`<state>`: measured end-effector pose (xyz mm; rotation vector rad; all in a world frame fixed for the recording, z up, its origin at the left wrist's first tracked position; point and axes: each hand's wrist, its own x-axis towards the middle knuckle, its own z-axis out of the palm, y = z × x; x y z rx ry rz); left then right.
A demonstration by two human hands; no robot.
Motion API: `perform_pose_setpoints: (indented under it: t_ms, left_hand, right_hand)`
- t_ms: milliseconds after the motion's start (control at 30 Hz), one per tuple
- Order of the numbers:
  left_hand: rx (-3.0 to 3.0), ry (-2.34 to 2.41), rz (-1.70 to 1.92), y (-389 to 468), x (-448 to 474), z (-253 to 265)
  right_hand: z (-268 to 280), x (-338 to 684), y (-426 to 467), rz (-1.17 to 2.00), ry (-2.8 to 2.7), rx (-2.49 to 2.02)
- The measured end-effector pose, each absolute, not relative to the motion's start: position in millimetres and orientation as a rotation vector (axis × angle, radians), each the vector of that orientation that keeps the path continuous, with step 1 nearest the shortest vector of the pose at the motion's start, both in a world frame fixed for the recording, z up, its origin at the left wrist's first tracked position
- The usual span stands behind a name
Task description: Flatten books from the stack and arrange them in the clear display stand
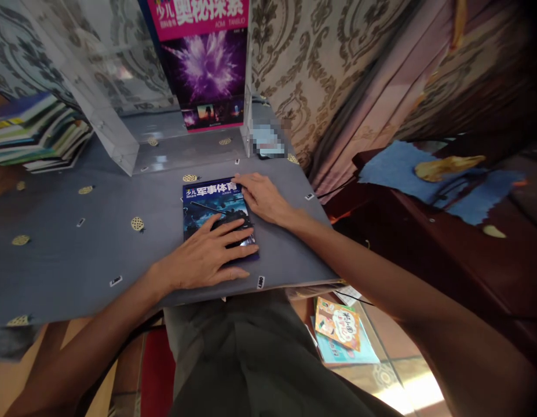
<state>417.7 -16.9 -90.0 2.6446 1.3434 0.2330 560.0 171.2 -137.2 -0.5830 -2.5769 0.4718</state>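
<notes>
A dark blue book (211,202) with a military picture and Chinese lettering lies flat and closed on the grey patterned tablecloth (107,249). My left hand (207,252) rests flat across its lower half, fingers spread, covering part of the cover. At the book's top right corner, my right hand (262,197) touches the edge with its fingertips; whether they pinch the cover is hidden. Behind it stands a clear plastic rack (124,153), with a purple and pink book (211,69) upright at its right side.
To the left a stack of books (37,136) sits on the table. A pixelated, phone-like object (268,142) lies beside the rack. On the right is a dark red surface (381,231) with a blue cloth (394,171). Several booklets (342,333) lie on the floor.
</notes>
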Motion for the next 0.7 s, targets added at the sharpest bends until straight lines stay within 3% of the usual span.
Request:
perform_pose_setpoints:
  t_ms: [700]
  left_hand:
    - [2.599,2.004,0.551,-109,426,-124]
  right_hand:
    - [-136,634,69,0.342,-2.756,-0.453]
